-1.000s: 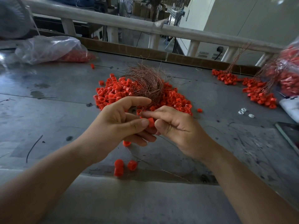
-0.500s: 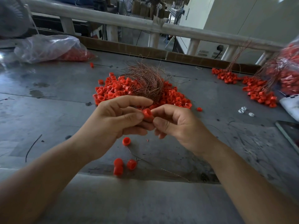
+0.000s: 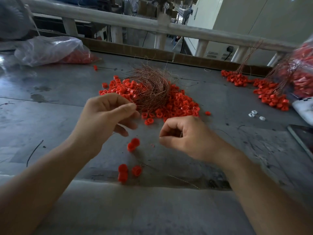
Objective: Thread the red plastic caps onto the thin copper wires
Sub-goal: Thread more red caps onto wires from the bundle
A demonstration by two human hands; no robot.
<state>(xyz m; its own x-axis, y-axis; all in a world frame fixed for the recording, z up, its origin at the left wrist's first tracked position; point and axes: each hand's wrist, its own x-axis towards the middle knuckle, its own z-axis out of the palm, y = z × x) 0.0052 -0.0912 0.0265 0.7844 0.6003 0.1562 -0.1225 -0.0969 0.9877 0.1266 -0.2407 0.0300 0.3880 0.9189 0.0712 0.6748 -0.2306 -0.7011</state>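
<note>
A tangle of thin copper wires [image 3: 150,87] lies on top of a pile of loose red plastic caps [image 3: 179,106] at the table's middle. My left hand [image 3: 106,119] is raised in front of the tangle and pinches a thin copper wire between thumb and forefinger at the tangle's near edge. My right hand [image 3: 188,136] hovers to the right, apart from the left, with its fingers curled and thumb against forefinger; nothing shows between them. Two red caps [image 3: 133,144] sit together below and between the hands. Three more caps [image 3: 127,172] lie near the table's front edge.
A clear bag of red caps [image 3: 50,50] lies at the back left. Caps threaded on wires [image 3: 269,94] and another bag [image 3: 303,73] are at the right, with a phone [image 3: 304,107], a dark tablet [image 3: 303,136] and small white pieces [image 3: 254,114]. A railing [image 3: 135,22] runs behind.
The hands, joined on one red cap before, have drawn apart. That cap has left the fingers and a second cap now sits by the lone one below. The left hand rose toward the tangle.
</note>
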